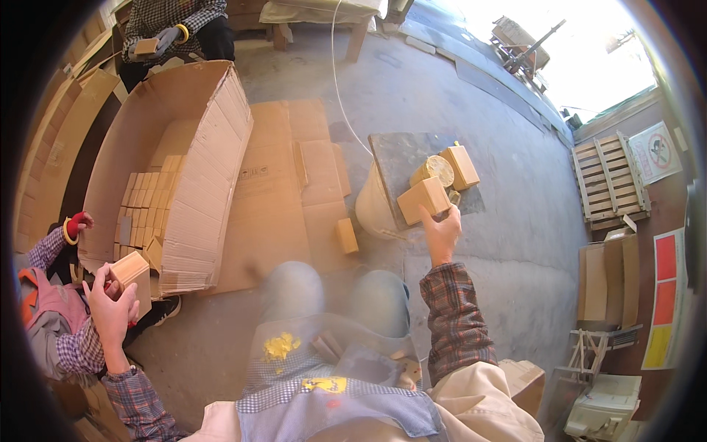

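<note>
My left hand is closed around a pale wooden block, held out at the left near the open end of a large cardboard box. My right hand grips another wooden block by its near end, above a dark board. Beside that block on the board are a round tin with a yellowish, crusted top and a further wooden block. Rows of similar small blocks lie inside the box.
One block rests at the edge of flattened cardboard. The board sits on a pale, bulging support. A co-worker is close at my left; another person holds a block beyond the box. Yellow material lies on my apron.
</note>
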`<state>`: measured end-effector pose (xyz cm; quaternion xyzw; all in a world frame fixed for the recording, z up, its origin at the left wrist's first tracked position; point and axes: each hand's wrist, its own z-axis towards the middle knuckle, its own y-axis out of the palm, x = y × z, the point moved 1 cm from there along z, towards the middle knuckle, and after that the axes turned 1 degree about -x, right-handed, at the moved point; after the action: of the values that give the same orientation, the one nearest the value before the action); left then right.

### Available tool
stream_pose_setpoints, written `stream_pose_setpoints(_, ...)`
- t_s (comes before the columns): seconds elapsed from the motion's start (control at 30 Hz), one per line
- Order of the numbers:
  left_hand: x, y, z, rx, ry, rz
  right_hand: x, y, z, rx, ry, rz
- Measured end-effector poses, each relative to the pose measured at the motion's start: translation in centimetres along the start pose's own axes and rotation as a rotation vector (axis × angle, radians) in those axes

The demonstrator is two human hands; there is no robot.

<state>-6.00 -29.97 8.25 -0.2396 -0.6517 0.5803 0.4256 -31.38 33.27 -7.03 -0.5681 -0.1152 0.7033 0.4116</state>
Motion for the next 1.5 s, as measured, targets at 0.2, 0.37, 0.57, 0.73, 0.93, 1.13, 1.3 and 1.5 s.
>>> stream_pose_setpoints(0.2,5.5,-1.9,-1.4,0.042,0.109,-0.059,1.0,-4.1,-0.4,-0.028,0.111,-0.034)
stream_pose_setpoints(0.37,8.0,-3.1,-2.9,0.054,0.185,0.004,-0.8,-9.0,-3.4,0.019,0.259,0.219)
stream_pose_setpoints(0.57,13.4,-2.9,-6.0,0.118,0.532,-0.085,-9.2,-10.2,-9.3,-0.242,0.076,0.542)
stream_pose_setpoints(0.73,17.6,-1.0,-10.0,-0.091,0.689,-0.259,-18.7,-11.9,-16.2,-0.727,0.204,0.828)
stream_pose_setpoints(0.93,18.7,4.1,-15.5,-0.309,0.706,-0.422,-20.3,-11.9,-21.2,-1.091,0.424,0.988)
stream_pose_setpoints(1.13,18.2,7.8,-18.5,-0.469,0.477,-0.688,-18.4,-11.8,-23.3,-1.156,0.359,0.810)
stream_pose_setpoints(1.3,18.1,9.3,-18.7,-0.481,0.523,-0.848,-18.7,-11.2,-23.0,-0.938,-0.183,0.504)
stream_pose_setpoints(1.5,17.8,9.8,-17.8,-0.510,0.526,-0.871,-19.0,-9.5,-22.0,-0.859,-0.575,0.433)
